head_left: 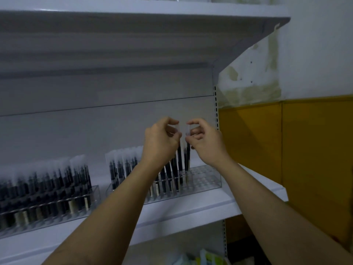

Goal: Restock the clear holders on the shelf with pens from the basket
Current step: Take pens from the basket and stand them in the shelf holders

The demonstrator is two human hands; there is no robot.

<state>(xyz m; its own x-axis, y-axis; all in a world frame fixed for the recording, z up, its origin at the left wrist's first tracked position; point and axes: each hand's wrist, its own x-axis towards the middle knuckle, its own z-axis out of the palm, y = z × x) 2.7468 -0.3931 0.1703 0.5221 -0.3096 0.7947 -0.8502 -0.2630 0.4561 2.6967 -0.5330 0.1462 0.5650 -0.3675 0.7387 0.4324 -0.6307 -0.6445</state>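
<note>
Two clear holders stand on the white shelf [191,209]. The left holder [95,194] is packed with black pens in clear sleeves. The right holder [210,178] is full on its left side, and its right end shows bare holes. My left hand [160,140] pinches the top of a sleeved black pen [180,157] whose lower end stands in the right holder. Close beside it, my right hand [206,140] pinches the top of another sleeved pen [188,155], also upright over that holder. The basket is out of view.
A second white shelf [145,10] hangs overhead. The rack's slotted upright [216,108] marks the right end, with a stained white and yellow wall [305,131] beyond. Pale packets [206,257] lie on the level below.
</note>
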